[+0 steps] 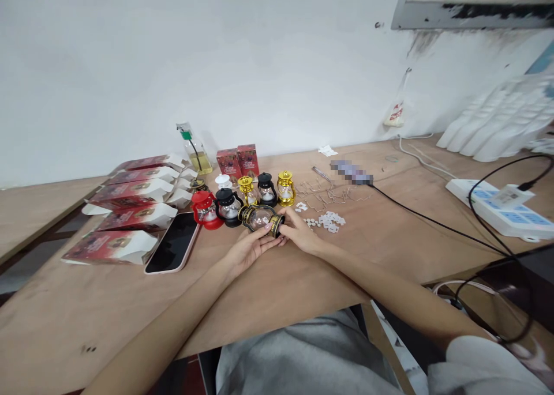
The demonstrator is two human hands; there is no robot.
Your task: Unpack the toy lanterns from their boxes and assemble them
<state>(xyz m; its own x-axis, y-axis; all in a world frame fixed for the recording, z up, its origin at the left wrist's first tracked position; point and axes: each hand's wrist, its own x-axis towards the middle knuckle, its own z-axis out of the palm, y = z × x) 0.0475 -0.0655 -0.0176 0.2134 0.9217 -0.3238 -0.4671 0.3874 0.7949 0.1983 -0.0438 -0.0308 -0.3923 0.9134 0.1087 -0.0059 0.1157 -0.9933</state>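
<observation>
A small black-and-gold toy lantern [261, 217] lies on its side above the wooden table [277, 279], held between both hands. My left hand [247, 249] cups it from below with fingers curled under the clear globe. My right hand [298, 231] pinches its gold-trimmed base end. Just behind stands a row of little lanterns: a red one [205, 209], a black one [228, 206], two gold ones [286, 188] and another black one [266, 188].
Open red-and-white cartons [130, 210] are stacked at the left, beside a dark phone [173, 245]. Two red boxes [238, 161] and a small bottle [195, 150] stand near the wall. Small white parts [329, 219] and wire pieces lie right of my hands. A power strip [502, 207] with black cables sits far right.
</observation>
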